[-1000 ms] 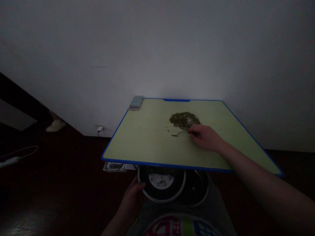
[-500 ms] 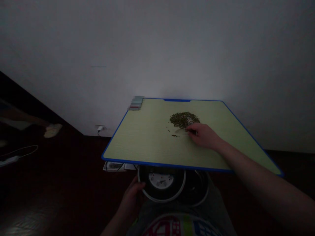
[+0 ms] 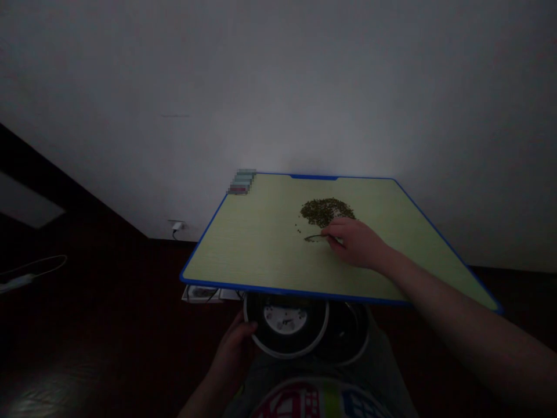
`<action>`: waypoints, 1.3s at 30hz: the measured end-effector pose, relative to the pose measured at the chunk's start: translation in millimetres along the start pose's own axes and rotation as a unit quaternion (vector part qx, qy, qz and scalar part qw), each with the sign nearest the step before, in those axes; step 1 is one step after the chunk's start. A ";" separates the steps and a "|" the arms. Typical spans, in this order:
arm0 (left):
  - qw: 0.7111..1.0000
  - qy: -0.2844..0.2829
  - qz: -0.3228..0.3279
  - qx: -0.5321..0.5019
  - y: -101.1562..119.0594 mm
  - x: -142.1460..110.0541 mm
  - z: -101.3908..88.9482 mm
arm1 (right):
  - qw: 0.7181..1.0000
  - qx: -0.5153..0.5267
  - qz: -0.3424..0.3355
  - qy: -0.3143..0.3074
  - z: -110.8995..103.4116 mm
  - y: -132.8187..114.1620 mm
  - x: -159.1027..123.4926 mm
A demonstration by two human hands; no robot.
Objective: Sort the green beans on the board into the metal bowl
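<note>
While the right hand [image 3: 354, 242] is pinching a small spoon [image 3: 317, 237] on the lap desk [image 3: 243, 249], most mung beans [image 3: 324, 212] are lying heaped beside it; the left hand [image 3: 235, 348] is gripping a dark pot [image 3: 285, 342] below the desk.

**Two hands, one worktop, one heap of beans**

I count my right hand [image 3: 357, 242] and my left hand [image 3: 232, 351], one pale green worktop with a blue edge [image 3: 243, 244], one heap of small dark green beans [image 3: 324, 212], too many to count, and one thin metal utensil [image 3: 314, 238]. Below sit two round dark containers [image 3: 270, 331] [image 3: 348, 331]; beyond, one blurred flat stack [image 3: 241, 182] and one white wall plug [image 3: 177, 226].
</note>
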State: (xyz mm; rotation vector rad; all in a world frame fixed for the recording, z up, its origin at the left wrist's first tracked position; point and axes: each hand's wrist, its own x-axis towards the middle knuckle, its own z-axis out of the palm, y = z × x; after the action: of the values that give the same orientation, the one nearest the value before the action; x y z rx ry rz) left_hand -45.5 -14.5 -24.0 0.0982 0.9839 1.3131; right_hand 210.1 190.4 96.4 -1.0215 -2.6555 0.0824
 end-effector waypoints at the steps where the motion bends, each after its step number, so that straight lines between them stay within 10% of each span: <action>1: 1.000 0.000 0.002 0.000 0.0 -0.2 0.6 | 1.000 -0.006 0.000 -0.005 -0.1 -0.8 0.8; 39: 1.000 -0.016 -0.004 0.002 1.8 -2.0 2.1 | 0.990 0.019 0.140 0.022 14.7 17.9 -1.1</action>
State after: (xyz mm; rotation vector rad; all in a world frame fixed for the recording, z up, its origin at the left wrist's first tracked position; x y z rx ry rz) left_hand -45.3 -14.7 -20.5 0.1180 0.9603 1.2984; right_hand 218.2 203.8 79.2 -1.3607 -2.4434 0.1678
